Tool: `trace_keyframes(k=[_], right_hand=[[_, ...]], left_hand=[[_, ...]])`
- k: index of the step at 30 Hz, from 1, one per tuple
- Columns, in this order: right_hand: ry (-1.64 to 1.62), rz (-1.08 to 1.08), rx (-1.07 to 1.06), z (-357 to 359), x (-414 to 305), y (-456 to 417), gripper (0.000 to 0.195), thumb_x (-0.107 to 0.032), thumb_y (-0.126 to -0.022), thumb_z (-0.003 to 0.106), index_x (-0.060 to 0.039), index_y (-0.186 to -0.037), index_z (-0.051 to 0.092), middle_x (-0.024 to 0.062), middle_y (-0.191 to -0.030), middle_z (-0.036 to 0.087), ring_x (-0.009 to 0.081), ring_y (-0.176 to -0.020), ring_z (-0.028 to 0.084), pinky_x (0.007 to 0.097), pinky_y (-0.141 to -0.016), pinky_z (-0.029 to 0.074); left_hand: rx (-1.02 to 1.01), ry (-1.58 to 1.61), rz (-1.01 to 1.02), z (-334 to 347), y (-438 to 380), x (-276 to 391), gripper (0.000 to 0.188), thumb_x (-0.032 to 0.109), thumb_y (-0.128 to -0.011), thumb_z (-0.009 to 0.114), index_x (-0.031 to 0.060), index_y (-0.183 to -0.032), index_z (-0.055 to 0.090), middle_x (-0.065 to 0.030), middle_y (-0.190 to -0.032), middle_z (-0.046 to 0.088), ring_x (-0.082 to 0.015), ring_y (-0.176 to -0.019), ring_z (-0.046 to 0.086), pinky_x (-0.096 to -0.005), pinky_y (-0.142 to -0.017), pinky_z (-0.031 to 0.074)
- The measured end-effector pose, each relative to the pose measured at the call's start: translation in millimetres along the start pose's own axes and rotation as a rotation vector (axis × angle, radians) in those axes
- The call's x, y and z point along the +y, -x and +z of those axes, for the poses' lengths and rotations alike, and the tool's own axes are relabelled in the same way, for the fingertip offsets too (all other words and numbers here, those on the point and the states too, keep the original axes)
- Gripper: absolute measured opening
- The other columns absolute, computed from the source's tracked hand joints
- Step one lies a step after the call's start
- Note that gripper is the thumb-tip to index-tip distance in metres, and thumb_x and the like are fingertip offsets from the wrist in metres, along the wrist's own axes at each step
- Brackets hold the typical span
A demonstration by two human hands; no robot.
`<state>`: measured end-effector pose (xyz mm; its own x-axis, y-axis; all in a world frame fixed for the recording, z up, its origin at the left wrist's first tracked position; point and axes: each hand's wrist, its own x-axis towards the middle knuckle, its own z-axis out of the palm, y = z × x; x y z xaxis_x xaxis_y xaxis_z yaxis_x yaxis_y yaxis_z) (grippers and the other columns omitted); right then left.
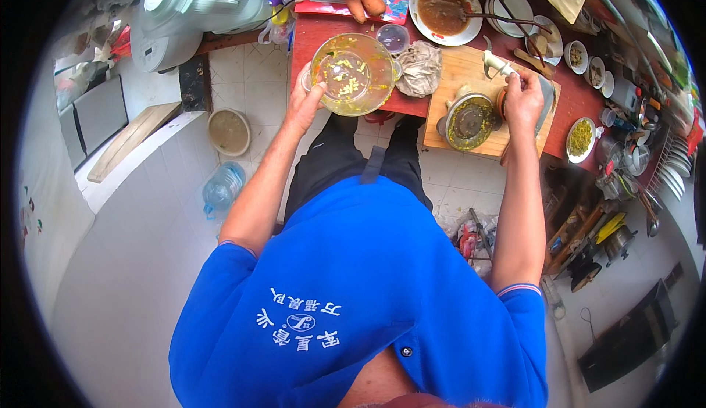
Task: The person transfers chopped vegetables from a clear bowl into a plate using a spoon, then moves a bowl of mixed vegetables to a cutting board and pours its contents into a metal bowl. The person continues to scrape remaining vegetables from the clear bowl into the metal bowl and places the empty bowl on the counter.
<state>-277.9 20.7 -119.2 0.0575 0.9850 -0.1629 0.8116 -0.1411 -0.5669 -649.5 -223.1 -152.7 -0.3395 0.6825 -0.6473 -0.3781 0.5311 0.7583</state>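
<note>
My left hand [310,98] grips the left side of a clear plastic chopper bowl [381,71], tilted so its inside shows. Yellow-green chopped bits cling to its floor and wall. In my right hand [524,96] is a white chopper blade shaft [499,64] with curved metal blades, held above a wooden cutting board [460,62]. A round chopper lid [469,122], smeared with yellow-green bits, rests at the board's near left part. Beside my right hand, a cleaver's blade [546,105] lies on the board, partly hidden by the hand.
A crumpled cloth [420,69] and a small clear container [393,38] sit right of the bowl. Behind are a plate of brown sauce [422,21] and carrots [373,3]. A dish of chopped yellow-green food [580,138] stands at right. A water bottle [223,184] is on the floor.
</note>
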Motion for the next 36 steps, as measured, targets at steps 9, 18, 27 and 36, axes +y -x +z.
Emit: trace_keyframes(k=[9,18,27,36], right_hand=[[-0.542,0.092,-0.204,-42,-98,117,0.019,-0.009,-0.098,0.064,0.0019,-0.114,0.061,0.0081,-0.098,0.070,0.0129,-0.087,0.067,0.0273,-0.079,0.054],[-0.651,-0.037,-0.084,-66,-146,198,0.014,-0.005,-0.100,0.063,-0.0005,-0.113,0.062,0.0013,-0.094,0.066,0.0057,-0.086,0.061,0.0219,-0.076,0.050],[-0.317,-0.135,0.137,-90,-119,269,0.014,-0.001,-0.088,0.069,-0.0008,-0.102,0.065,0.0150,-0.090,0.065,0.0304,-0.081,0.066,0.0381,-0.073,0.052],[-0.079,-0.213,0.339,-99,-59,366,0.013,-0.003,-0.087,0.068,-0.0031,-0.099,0.064,0.0160,-0.090,0.065,0.0372,-0.085,0.065,0.0455,-0.075,0.053]], left_hand=[[-0.280,-0.014,0.192,4,8,41,0.074,0.025,-0.092,0.060,-0.0037,-0.153,0.032,-0.0161,-0.150,0.046,-0.0239,-0.142,0.041,-0.0390,-0.120,0.029],[-0.595,-0.124,0.271,40,28,84,0.080,0.029,-0.092,0.062,-0.0038,-0.155,0.025,-0.0176,-0.152,0.043,-0.0249,-0.144,0.038,-0.0405,-0.121,0.027],[-0.866,-0.204,0.222,99,65,67,0.079,0.023,-0.094,0.063,-0.0022,-0.156,0.022,-0.0180,-0.152,0.043,-0.0255,-0.142,0.039,-0.0410,-0.119,0.030],[-1.027,-0.360,0.169,127,157,30,0.074,0.023,-0.094,0.062,-0.0005,-0.155,0.027,-0.0153,-0.146,0.049,-0.0232,-0.137,0.045,-0.0390,-0.115,0.036]])
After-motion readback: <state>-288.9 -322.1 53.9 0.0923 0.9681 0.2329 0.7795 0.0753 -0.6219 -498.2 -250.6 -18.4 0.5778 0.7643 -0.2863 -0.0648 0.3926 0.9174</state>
